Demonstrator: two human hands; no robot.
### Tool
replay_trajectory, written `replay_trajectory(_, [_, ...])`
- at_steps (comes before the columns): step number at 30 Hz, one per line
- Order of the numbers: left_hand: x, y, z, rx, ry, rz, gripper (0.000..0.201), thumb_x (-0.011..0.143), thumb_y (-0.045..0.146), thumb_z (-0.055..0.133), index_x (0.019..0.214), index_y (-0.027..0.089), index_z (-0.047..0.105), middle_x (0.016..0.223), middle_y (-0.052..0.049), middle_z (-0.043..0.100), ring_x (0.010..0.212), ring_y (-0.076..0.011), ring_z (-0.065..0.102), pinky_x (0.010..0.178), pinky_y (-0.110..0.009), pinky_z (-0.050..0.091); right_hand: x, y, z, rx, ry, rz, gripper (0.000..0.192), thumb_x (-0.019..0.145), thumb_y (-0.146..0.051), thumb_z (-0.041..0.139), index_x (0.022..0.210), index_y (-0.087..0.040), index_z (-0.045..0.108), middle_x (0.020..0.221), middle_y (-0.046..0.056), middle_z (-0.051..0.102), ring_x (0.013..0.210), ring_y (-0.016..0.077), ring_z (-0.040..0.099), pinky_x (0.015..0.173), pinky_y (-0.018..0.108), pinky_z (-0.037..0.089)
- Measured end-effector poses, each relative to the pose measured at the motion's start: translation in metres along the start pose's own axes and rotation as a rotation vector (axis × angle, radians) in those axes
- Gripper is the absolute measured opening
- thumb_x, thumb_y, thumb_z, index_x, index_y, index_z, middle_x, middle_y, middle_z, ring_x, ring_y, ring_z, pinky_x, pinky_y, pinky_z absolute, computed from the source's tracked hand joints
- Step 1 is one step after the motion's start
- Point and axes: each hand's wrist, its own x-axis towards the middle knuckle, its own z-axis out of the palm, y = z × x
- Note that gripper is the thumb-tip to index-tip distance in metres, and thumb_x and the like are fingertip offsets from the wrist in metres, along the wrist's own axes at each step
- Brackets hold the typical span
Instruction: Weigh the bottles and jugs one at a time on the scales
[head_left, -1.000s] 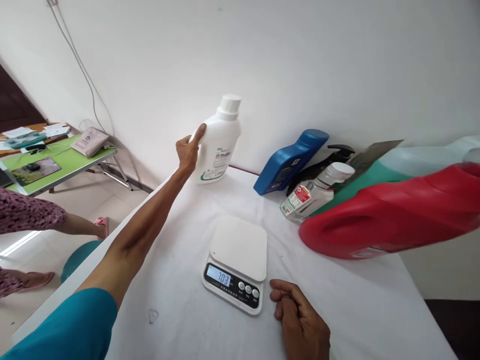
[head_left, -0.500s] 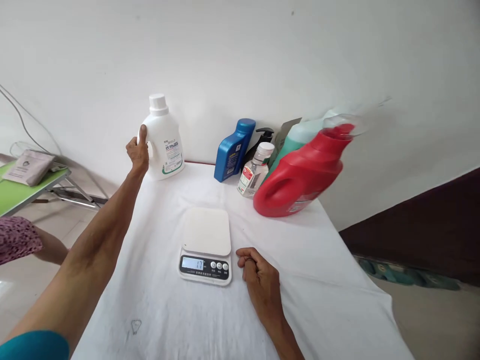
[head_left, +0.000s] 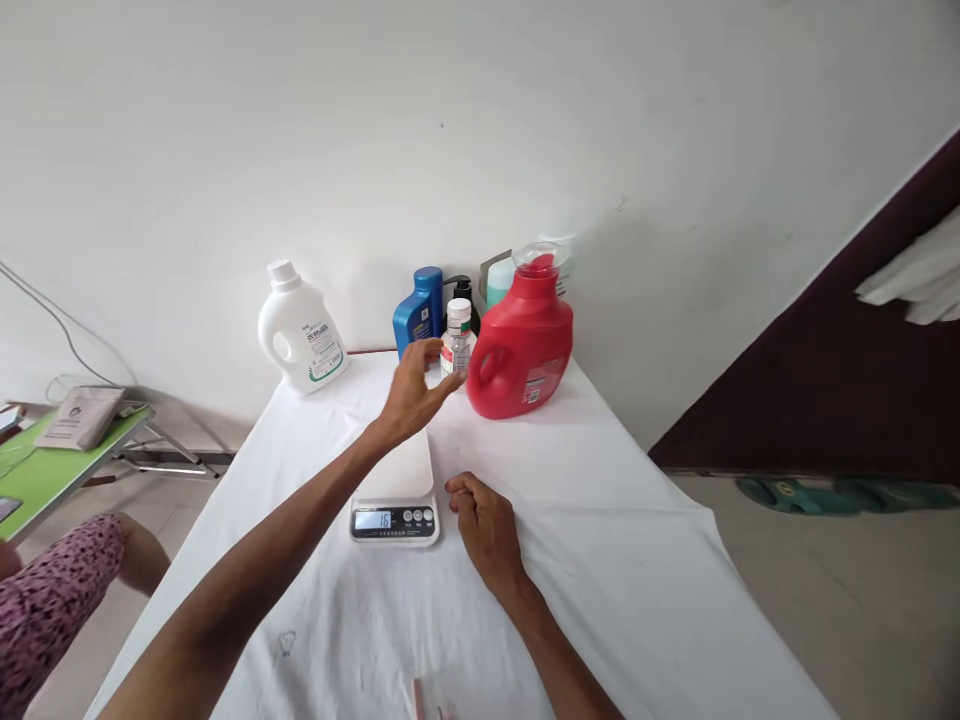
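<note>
My left hand point(head_left: 417, 388) reaches over the back of the kitchen scale, fingers and thumb apart, in front of the small clear bottle point(head_left: 457, 345) with a white cap. Whether it touches that bottle I cannot tell. The scale point(head_left: 395, 525) has a white plate and its display reads 16. Just right of the scale, my right hand point(head_left: 486, 525) rests on the cloth with its fingers curled in; what they hold, if anything, is hidden. A red jug point(head_left: 521, 350) stands beside the clear bottle. Upright at the back left is a white detergent bottle point(head_left: 304, 335).
Behind the clear bottle stand a blue bottle point(head_left: 418, 312), a black pump bottle point(head_left: 463, 290) and a green container point(head_left: 499, 280), against the wall. A white cloth point(head_left: 600, 560) covers the table. At left are a green side table point(head_left: 45, 470) and another person's patterned clothing point(head_left: 64, 580).
My left hand has let go of the white detergent bottle and moved right toward the small clear bottle. The scale reading went from 17 to 16. The camera view has shifted.
</note>
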Motion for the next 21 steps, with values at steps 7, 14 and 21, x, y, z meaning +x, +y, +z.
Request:
replay_trajectory(7, [0.039, 0.005, 0.070, -0.215, -0.051, -0.254, 0.046, 0.082, 0.057, 0.082, 0.101, 0.018, 0.065, 0.105, -0.009, 0.072, 0.098, -0.0209, 0.067, 0.086, -0.035, 0.050, 0.000, 0.003, 0.001, -0.016, 0.004, -0.022, 0.032, 0.088, -0.027, 0.035, 0.084, -0.023, 0.067, 0.075, 0.005, 0.074, 0.071, 0.0215, 0.068, 0.068, 0.030, 0.046])
replay_trajectory(14, [0.051, 0.006, 0.106, -0.497, 0.036, -0.397, 0.049, 0.071, 0.061, 0.088, 0.069, 0.019, 0.061, 0.071, -0.001, 0.065, 0.079, -0.0147, 0.067, 0.067, -0.032, 0.046, 0.000, 0.004, 0.002, -0.002, -0.012, 0.000, 0.034, 0.089, -0.025, 0.034, 0.086, -0.022, 0.067, 0.077, 0.005, 0.074, 0.071, 0.0214, 0.067, 0.068, 0.030, 0.044])
replay_trajectory(21, [0.046, 0.020, 0.112, -0.470, 0.147, -0.459, 0.053, 0.075, 0.057, 0.088, 0.065, 0.020, 0.052, 0.071, -0.001, 0.060, 0.081, -0.0156, 0.065, 0.062, -0.031, 0.045, -0.001, 0.007, 0.001, 0.016, -0.012, -0.009, 0.031, 0.088, -0.023, 0.037, 0.087, -0.022, 0.067, 0.078, 0.005, 0.074, 0.072, 0.0216, 0.067, 0.067, 0.030, 0.044])
